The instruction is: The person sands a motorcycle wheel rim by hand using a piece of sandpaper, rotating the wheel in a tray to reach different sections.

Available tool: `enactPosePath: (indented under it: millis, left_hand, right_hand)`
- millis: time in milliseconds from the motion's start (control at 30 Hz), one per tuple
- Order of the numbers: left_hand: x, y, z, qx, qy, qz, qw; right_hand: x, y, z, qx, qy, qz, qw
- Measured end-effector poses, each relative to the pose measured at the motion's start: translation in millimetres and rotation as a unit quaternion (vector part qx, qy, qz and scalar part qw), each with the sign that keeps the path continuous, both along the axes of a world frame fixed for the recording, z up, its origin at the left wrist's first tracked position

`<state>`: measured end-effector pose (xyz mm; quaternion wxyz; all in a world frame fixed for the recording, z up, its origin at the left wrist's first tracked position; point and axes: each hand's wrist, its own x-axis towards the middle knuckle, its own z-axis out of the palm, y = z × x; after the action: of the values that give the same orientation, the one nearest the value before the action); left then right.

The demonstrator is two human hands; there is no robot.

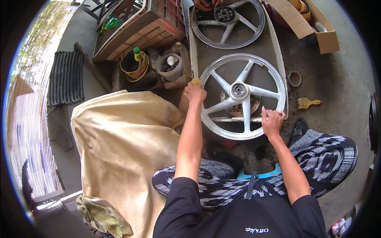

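Observation:
A silver five-spoke motorcycle wheel [246, 115] lies across the near end of a shallow, pale-edged tray [284, 71]. My left hand [195, 94] is closed on a small yellowish pad [195, 81] at the rim's left side. It looks like a sponge, but most of it is hidden by my fingers. On the lower right of the rim rests my right hand [273, 122], fingers curled round the edge and thumb pointing up. Through the spokes a brake disc [254, 106] shows beneath the wheel.
Another person's hands [208, 4] touch a greyer wheel [228, 33] at the tray's far end. A brush [307, 103] and a ring [295, 78] lie on the right floor. Left stand a bucket [162, 68], a tub [127, 74] and a tan cover [123, 131]. A cardboard box [328, 43] is far right.

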<state>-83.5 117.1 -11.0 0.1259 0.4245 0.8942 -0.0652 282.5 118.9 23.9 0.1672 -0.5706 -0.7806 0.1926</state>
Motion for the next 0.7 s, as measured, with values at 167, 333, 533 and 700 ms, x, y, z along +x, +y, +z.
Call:
enactPosePath:
  millis: [167, 333, 533, 700]
  left_hand:
    - [1.6, -17.7, -2.5, 0.03, 0.003, 0.015, 0.999]
    - [23.8, -54.2, 7.6, 0.031, -0.022, 0.084, 0.996]
    - [0.3, -30.6, -0.3, 0.077, -0.028, 0.063, 0.995]
    - [18.6, -47.4, -15.1, 0.103, -0.02, 0.027, 0.994]
  right_hand:
    - [-1.9, 1.6, 8.2, -0.002, 0.0, 0.0, 1.0]
    - [2.7, 3.5, 4.9, 0.008, 0.003, -0.01, 1.0]
    - [-2.9, 4.7, 6.8, 0.004, 0.011, 0.001, 1.0]
    - [1.5, 4.7, 3.6, -0.001, 0.009, 0.0, 1.0]
